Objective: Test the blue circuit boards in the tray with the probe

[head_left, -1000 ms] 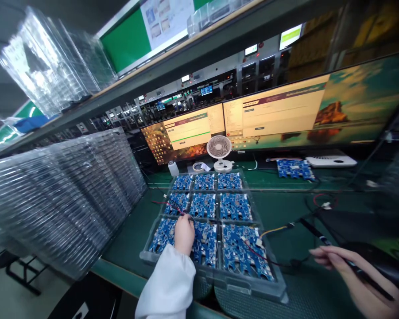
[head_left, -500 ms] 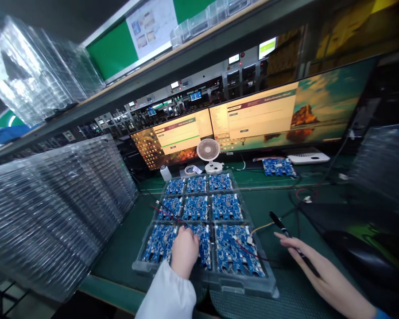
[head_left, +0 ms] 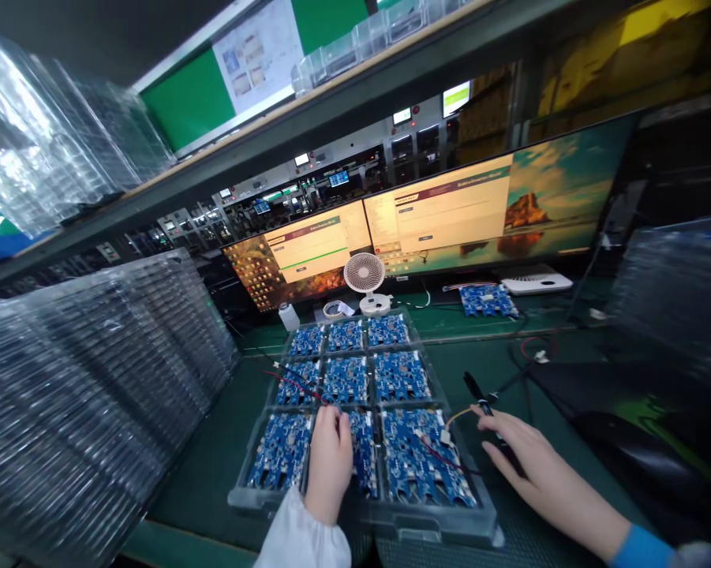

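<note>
A clear plastic tray (head_left: 427, 521) holds several blue circuit boards (head_left: 346, 379) in its compartments. My left hand (head_left: 330, 457) is closed over the front middle compartment, covering part of the board there. Its fingertips pinch a thin red-and-black cable (head_left: 299, 384) that trails left over the tray. To the right of the tray, my right hand (head_left: 524, 454) grips a black pen (head_left: 477, 386), its upper end pointing up and left. A yellow wire (head_left: 458, 414) with a white connector (head_left: 446, 436) runs from the front right board towards my right fingers.
A tall stack of clear trays (head_left: 100, 386) stands at left. Behind the tray are a small white fan (head_left: 364, 274), a white bottle (head_left: 288, 316) and a wide monitor (head_left: 450, 213). Another blue board lies at back right, beside a white device (head_left: 536, 280). A black mouse (head_left: 645, 450) sits at right.
My right hand has moved left, closer to the tray and the yellow wire, with the pen still in it. My left hand stays at the front middle compartment. The view has shifted slightly.
</note>
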`<move>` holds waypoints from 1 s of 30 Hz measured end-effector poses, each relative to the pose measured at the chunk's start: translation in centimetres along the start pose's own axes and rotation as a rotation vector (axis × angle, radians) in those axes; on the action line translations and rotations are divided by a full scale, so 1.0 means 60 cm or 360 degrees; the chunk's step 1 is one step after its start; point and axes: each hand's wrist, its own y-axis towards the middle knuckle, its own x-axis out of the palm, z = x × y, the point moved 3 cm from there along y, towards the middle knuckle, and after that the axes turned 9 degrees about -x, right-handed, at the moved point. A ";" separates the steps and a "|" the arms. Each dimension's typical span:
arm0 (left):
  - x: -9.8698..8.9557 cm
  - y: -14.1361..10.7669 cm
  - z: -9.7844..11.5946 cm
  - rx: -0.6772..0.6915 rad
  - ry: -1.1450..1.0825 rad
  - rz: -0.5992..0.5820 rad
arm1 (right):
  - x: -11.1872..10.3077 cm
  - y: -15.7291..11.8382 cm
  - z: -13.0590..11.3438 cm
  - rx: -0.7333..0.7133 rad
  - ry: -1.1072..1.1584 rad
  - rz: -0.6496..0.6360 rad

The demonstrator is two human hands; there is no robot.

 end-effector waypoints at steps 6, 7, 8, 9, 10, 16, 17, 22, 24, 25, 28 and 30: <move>0.011 -0.011 -0.018 -0.0054 -0.0117 0.0042 | 0.058 0.104 0.010 0.0071 0.0077 -0.0138; 0.012 -0.012 -0.019 -0.0056 -0.0111 0.0029 | 0.067 0.114 0.013 0.0100 0.0083 -0.0146; 0.013 -0.012 -0.020 -0.0053 -0.0107 0.0020 | 0.074 0.121 0.015 0.0128 0.0089 -0.0150; 0.014 -0.012 -0.020 -0.0048 -0.0108 0.0017 | 0.079 0.125 0.017 0.0154 0.0099 -0.0155; 0.015 -0.012 -0.019 -0.0044 -0.0116 0.0014 | 0.084 0.126 0.019 0.0178 0.0114 -0.0162; 0.017 -0.010 -0.017 -0.0069 -0.0271 -0.0001 | 0.085 0.104 0.035 0.0339 0.0197 -0.0237; 0.017 -0.010 -0.018 -0.0084 -0.0295 0.0014 | 0.084 0.099 0.037 0.0368 0.0206 -0.0251; 0.015 -0.007 -0.025 -0.0140 -0.0439 0.0062 | 0.080 0.083 0.031 0.0443 0.0274 -0.0311; 0.008 -0.004 -0.023 -0.0121 -0.0495 0.0093 | 0.077 0.080 0.021 0.0439 0.0304 -0.0329; 0.004 -0.002 -0.022 -0.0114 -0.0524 0.0104 | 0.076 0.080 0.014 0.0432 0.0318 -0.0337; -0.014 0.005 -0.014 -0.0139 -0.0630 0.0105 | 0.076 0.081 -0.004 0.0406 0.0361 -0.0361; -0.022 0.012 -0.008 -0.0194 -0.0737 0.0067 | 0.082 0.084 -0.014 0.0398 0.0392 -0.0376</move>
